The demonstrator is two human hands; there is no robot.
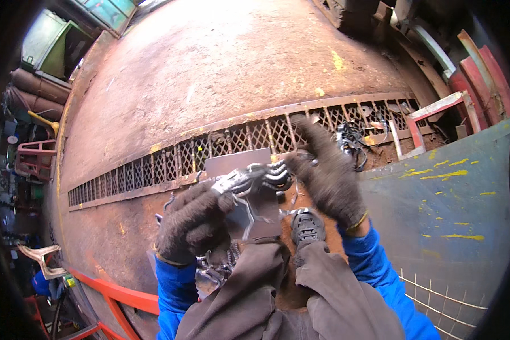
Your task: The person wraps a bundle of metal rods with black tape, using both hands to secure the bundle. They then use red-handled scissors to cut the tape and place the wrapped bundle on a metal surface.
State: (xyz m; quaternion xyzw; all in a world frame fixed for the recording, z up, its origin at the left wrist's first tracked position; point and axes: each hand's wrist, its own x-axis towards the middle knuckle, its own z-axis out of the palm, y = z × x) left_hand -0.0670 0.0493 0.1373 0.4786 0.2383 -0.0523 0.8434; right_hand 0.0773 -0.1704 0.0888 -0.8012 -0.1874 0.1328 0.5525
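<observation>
My left hand (191,228), in a dark work glove, is closed round one end of a bundle of shiny bent metal strips (252,177). The strips' curved ends point right, and a few thin ones hang down. My right hand (331,181), in the same kind of glove, is at the bundle's right end, its fingers stretched out and blurred. Its thumb side is close to the strips; whether it touches them I cannot tell. Beneath the bundle is a flat grey plate (263,212). More metal pieces (214,273) lie in a heap beside my left knee.
A grated channel (209,150) crosses the rusty floor (232,68). Dark tangled scrap (352,141) lies on its right part, near a red-and-white frame (436,110). A grey metal sheet (453,198) stands at right; a red rail (116,292) is lower left. My shoe (307,228) is below the bundle.
</observation>
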